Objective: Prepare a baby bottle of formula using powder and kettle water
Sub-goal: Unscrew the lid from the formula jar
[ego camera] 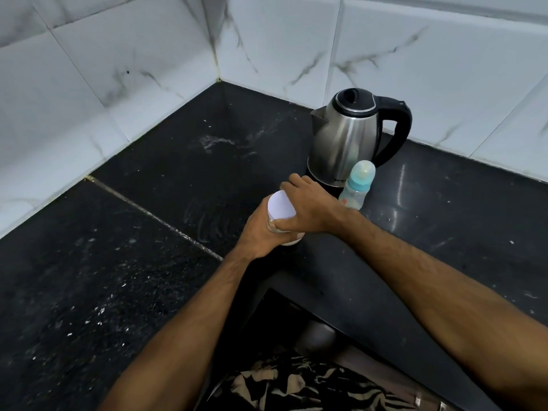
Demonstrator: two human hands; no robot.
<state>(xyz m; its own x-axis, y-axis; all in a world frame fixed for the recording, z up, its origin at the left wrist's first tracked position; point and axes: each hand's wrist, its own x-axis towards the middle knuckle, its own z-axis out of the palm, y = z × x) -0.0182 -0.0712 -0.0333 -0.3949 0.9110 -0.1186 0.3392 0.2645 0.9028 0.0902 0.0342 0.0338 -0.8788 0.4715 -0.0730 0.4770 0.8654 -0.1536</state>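
The light, rigid, smooth powder jar [281,215] is held by its body in the left hand [261,232] while its white lid [280,206] is enclosed by the right hand [308,209] in a firm grip.

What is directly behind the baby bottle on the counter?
The steel kettle stands right behind the baby bottle, with the tiled wall beyond. The bottle covers part of the kettle's base, so whether they touch is unclear.

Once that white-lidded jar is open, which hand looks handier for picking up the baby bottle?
Probably the right hand: the baby bottle stands just beyond it, by the kettle. The left hand grips the jar from the far side.
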